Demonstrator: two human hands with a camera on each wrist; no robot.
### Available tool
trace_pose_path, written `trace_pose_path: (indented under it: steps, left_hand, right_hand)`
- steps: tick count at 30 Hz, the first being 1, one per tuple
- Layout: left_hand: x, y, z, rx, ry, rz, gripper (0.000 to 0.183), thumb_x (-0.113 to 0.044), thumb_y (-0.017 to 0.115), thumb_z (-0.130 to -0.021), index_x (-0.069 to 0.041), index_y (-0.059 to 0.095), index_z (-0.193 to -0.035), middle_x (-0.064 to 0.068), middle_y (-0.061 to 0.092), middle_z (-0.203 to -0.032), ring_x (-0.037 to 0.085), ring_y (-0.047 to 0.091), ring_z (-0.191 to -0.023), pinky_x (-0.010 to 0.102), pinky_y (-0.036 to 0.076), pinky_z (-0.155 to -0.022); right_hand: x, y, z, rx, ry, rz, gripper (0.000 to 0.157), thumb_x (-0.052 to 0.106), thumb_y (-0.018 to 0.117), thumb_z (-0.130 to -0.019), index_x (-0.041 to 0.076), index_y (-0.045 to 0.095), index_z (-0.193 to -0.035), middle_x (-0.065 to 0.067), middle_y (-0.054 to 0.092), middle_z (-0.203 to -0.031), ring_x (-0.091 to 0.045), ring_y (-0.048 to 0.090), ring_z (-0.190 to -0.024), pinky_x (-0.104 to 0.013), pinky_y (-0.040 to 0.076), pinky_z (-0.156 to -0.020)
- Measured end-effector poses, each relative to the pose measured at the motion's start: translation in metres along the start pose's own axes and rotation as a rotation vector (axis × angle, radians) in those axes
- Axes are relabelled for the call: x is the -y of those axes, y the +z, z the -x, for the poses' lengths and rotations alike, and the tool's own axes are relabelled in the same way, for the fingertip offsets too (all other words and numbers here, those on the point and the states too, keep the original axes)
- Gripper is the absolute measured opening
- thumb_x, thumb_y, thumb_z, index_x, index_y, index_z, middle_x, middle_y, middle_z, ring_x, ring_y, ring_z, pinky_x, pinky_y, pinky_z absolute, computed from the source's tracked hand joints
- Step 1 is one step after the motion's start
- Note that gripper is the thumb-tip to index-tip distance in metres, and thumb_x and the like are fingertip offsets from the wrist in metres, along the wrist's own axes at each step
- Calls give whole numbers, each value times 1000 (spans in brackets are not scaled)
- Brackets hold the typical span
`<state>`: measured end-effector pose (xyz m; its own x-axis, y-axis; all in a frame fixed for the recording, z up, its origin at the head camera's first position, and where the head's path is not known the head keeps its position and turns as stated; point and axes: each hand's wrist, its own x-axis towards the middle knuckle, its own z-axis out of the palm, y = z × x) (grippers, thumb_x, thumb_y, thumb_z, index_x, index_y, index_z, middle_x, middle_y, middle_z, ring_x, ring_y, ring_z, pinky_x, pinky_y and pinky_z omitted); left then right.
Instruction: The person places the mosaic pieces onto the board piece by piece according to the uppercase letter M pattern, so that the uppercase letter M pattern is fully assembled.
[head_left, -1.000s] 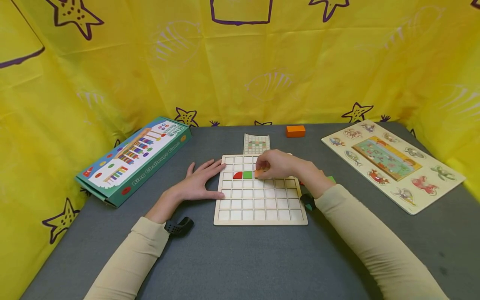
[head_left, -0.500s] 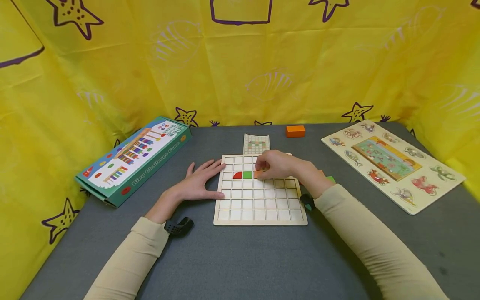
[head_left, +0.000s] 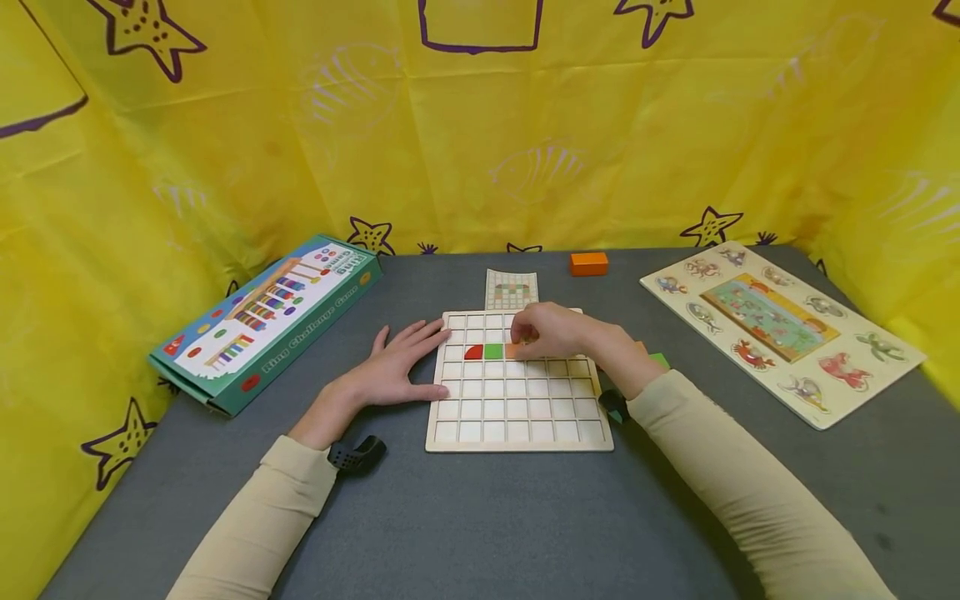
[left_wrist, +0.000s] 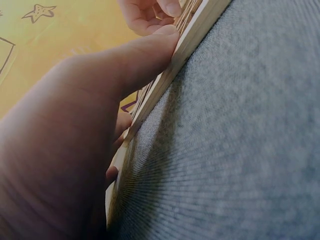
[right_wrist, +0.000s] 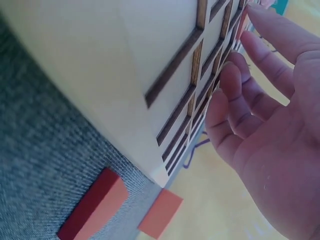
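While the left hand (head_left: 397, 371) lies with its thumb and fingers spread against the left edge of the wooden grid board (head_left: 495, 410), we see the right hand (head_left: 553, 327) over the board, its thumb and forefinger pinching an orange tile (head_left: 512, 352). That tile sits in the third row from the board's far edge, partly covered by the fingers, so we cannot make out its full shape. Next to it in the same row are a green square tile (head_left: 492, 352) and a rounded red tile (head_left: 474, 352).

Just beyond the board's far edge, we find a pattern card (head_left: 512, 287), its print too small to read clearly. Farther beyond is an orange block (head_left: 588, 264). Right of the board, a green piece (head_left: 659, 360) shows only in part behind the right forearm, and a sea-animal puzzle (head_left: 772, 333) lies well apart. Left of the board rests the Ring Challenge Game box (head_left: 262, 321).

From the right wrist, we see two reddish blocks (right_wrist: 95, 205) beside the board, one cut off by the frame. From the left wrist, the thumb hides much of the board and the right hand is cropped.
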<state>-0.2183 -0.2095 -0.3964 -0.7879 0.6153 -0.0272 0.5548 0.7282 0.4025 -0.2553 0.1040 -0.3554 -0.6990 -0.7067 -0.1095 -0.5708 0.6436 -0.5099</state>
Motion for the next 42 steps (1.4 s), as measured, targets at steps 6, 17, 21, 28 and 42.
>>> trace_pose_path:
  steps: [6, 17, 21, 28, 42]
  left_hand:
    - [1, 0, 0, 11, 3, -15, 95, -64, 65, -89, -20, 24, -163, 1, 16, -168, 31, 8, -153, 69, -7, -111]
    - [0, -1, 0, 49, -16, -14, 97, -68, 60, -90, -22, 18, -164, -1, 10, -169, 29, 2, -154, 66, -9, -112]
    - [0, -1, 0, 49, -26, -22, 97, -69, 60, -90, -22, 18, -164, -2, 10, -169, 27, 2, -154, 65, -9, -113]
    - [-3, -1, 1, 36, -22, 11, 96, -64, 64, -89, -20, 21, -163, 0, 12, -169, 30, 4, -154, 65, -9, -113]
    - [-3, -1, 0, 27, -35, 31, 95, -63, 65, -89, -20, 23, -163, -1, 13, -168, 29, 4, -154, 65, -10, -112]
  right_hand:
    - [-1, 0, 1, -4, -1, -3, 14, 21, 74, -94, 9, 69, -100, -3, 61, -94, -21, 54, -85, -36, 46, -80]
    - [-7, -18, 22, -74, 52, -35, 19, 21, 72, -95, 7, 70, -108, -5, 61, -100, -24, 56, -93, -40, 48, -84]
    - [-15, -24, 35, -96, 56, -34, 22, 22, 73, -95, 7, 70, -110, -5, 62, -101, -23, 57, -93, -40, 49, -85]
    - [-30, -27, 60, -137, 59, -41, 23, 21, 73, -95, 4, 70, -110, -4, 63, -99, -22, 58, -91, -42, 49, -84]
    - [-50, -31, 98, -161, 107, -91, 27, 19, 74, -95, 0, 68, -114, -4, 65, -100, -19, 59, -85, -39, 52, -75]
